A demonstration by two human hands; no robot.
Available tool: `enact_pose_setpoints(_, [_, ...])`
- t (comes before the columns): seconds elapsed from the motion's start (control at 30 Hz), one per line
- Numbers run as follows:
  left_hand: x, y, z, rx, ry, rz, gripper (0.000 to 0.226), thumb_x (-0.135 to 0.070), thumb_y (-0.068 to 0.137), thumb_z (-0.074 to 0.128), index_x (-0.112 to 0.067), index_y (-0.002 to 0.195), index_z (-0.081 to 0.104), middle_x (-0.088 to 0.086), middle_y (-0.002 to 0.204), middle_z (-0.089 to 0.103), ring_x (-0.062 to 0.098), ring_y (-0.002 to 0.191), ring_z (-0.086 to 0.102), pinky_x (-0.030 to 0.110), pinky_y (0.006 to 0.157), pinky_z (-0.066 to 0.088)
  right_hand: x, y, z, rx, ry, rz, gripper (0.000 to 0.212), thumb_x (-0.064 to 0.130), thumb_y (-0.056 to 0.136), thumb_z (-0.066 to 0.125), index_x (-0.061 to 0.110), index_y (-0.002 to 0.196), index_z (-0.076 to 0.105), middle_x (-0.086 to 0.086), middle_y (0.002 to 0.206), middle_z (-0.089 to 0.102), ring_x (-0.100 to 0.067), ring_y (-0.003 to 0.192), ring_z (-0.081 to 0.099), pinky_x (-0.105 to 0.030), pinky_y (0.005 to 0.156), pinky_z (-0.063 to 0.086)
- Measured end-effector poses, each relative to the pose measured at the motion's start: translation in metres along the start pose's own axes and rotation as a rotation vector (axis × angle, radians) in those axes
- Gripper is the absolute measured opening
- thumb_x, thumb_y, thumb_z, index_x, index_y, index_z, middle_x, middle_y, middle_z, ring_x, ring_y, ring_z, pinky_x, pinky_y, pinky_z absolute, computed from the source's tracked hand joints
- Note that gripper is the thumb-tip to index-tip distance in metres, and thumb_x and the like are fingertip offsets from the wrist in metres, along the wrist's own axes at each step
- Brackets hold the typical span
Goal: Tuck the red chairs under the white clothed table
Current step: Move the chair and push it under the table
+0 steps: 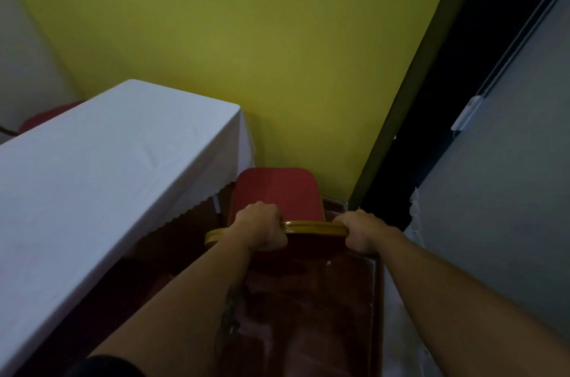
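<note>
A red chair [277, 191] with a gold frame stands in front of me, its seat facing the yellow wall, just right of the table's far corner. My left hand [262, 227] grips the gold top rail of its backrest on the left. My right hand [364, 231] grips the same rail on the right. The white clothed table [92, 176] fills the left side, its scalloped cloth edge hanging beside the chair. Another red chair [46, 117] peeks out behind the table's far left edge.
A yellow wall [246, 37] stands close ahead. A dark gap [431, 129] and a grey panel [509, 176] close off the right. The floor [308, 315] below is dark reddish. White fabric [413, 222] hangs at the panel's foot.
</note>
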State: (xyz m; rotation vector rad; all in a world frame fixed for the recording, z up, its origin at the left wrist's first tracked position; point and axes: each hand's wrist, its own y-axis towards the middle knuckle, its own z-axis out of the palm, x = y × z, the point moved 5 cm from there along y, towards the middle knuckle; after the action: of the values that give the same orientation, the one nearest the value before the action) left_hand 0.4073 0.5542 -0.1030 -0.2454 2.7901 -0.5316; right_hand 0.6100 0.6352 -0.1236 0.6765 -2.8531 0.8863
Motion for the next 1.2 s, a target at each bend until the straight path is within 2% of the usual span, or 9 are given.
enact_pose_setpoints(0.1, [-0.005, -0.006, 0.010, 0.009, -0.157, 0.001, 0.031, -0.030, 0.071, 0.064, -0.029, 0.102, 0.070, 0.000, 0.098, 0.066, 0.025, 0.096, 0.066, 0.041, 0.088, 0.056, -0.022, -0.002, -0.011, -0.068, -0.029, 0.048, 0.031, 0.007, 0.087, 0.056, 0.033, 0.098, 0.067, -0.002, 0.100, 0.054, -0.025, 0.087, 0.056, -0.037, 0.073, 0.045])
enact_pose_setpoints(0.23, [0.005, -0.009, 0.018, 0.082, -0.261, -0.047, 0.053, -0.026, 0.074, 0.078, -0.028, 0.127, 0.071, 0.001, 0.114, 0.072, 0.022, 0.107, 0.067, 0.033, 0.091, 0.055, -0.058, -0.006, -0.019, -0.166, 0.053, 0.157, 0.017, 0.014, 0.087, 0.056, 0.031, 0.087, 0.058, -0.006, 0.098, 0.059, -0.025, 0.082, 0.059, -0.032, 0.063, 0.043])
enact_pose_setpoints(0.33, [0.022, -0.014, 0.030, 0.151, -0.117, -0.158, 0.051, -0.027, 0.076, 0.074, -0.024, 0.126, 0.068, 0.006, 0.121, 0.071, 0.026, 0.108, 0.068, 0.032, 0.086, 0.055, -0.073, -0.006, -0.013, -0.220, 0.510, 0.246, 0.024, 0.012, 0.095, 0.048, 0.017, 0.116, 0.058, -0.010, 0.106, 0.058, -0.029, 0.082, 0.062, -0.034, 0.058, 0.053])
enact_pose_setpoints(0.43, [0.028, -0.016, 0.036, 0.116, -0.076, -0.218, 0.050, -0.023, 0.078, 0.062, -0.022, 0.128, 0.066, 0.010, 0.122, 0.069, 0.031, 0.108, 0.068, 0.035, 0.086, 0.057, -0.066, -0.010, 0.001, -0.273, 1.258, 0.388, 0.035, 0.009, 0.100, 0.041, 0.006, 0.135, 0.045, -0.020, 0.125, 0.055, -0.040, 0.101, 0.067, -0.051, 0.075, 0.064])
enact_pose_setpoints(0.57, [0.025, -0.019, 0.036, 0.094, -0.087, -0.252, 0.047, -0.022, 0.083, 0.060, -0.016, 0.129, 0.063, 0.012, 0.124, 0.064, 0.032, 0.107, 0.066, 0.034, 0.081, 0.056, -0.027, -0.017, 0.018, -0.339, 1.820, 0.474, 0.042, 0.003, 0.093, 0.052, 0.003, 0.136, 0.048, -0.018, 0.131, 0.048, -0.039, 0.120, 0.053, -0.056, 0.082, 0.057])
enact_pose_setpoints(0.63, [0.022, -0.021, 0.037, 0.086, -0.079, -0.266, 0.043, -0.020, 0.086, 0.059, -0.013, 0.129, 0.061, 0.014, 0.127, 0.062, 0.033, 0.111, 0.065, 0.033, 0.079, 0.051, 0.006, -0.020, 0.028, -0.230, 1.894, 0.453, 0.044, 0.009, 0.092, 0.064, 0.006, 0.133, 0.048, -0.016, 0.132, 0.049, -0.042, 0.124, 0.051, -0.065, 0.094, 0.052])
enact_pose_setpoints(0.73, [0.017, -0.027, 0.039, 0.132, -0.069, -0.273, 0.039, -0.018, 0.090, 0.057, -0.011, 0.128, 0.061, 0.013, 0.126, 0.062, 0.032, 0.111, 0.065, 0.032, 0.078, 0.050, 0.042, -0.025, 0.040, -0.162, 1.918, 0.457, 0.065, 0.013, 0.084, 0.075, 0.010, 0.136, 0.037, -0.016, 0.132, 0.049, -0.043, 0.121, 0.054, -0.073, 0.088, 0.052])
enact_pose_setpoints(0.9, [0.012, -0.035, 0.039, 0.173, -0.053, -0.244, 0.036, -0.018, 0.085, 0.059, -0.012, 0.120, 0.064, 0.011, 0.115, 0.064, 0.030, 0.099, 0.065, 0.034, 0.075, 0.049, 0.035, -0.024, 0.044, -0.385, 1.875, 0.506, 0.059, -0.003, 0.078, 0.061, 0.013, 0.127, 0.034, -0.018, 0.122, 0.054, -0.033, 0.101, 0.063, -0.059, 0.074, 0.062])
enact_pose_setpoints(1.2, [-0.025, -0.021, 0.052, 0.067, -0.278, -0.188, 0.038, -0.013, 0.082, 0.056, -0.019, 0.118, 0.066, 0.008, 0.116, 0.064, 0.031, 0.105, 0.063, 0.044, 0.091, 0.056, -0.005, -0.007, 0.011, -0.346, 1.749, 0.372, 0.032, -0.007, 0.088, 0.054, 0.004, 0.117, 0.047, -0.011, 0.097, 0.052, -0.025, 0.080, 0.060, -0.052, 0.062, 0.060])
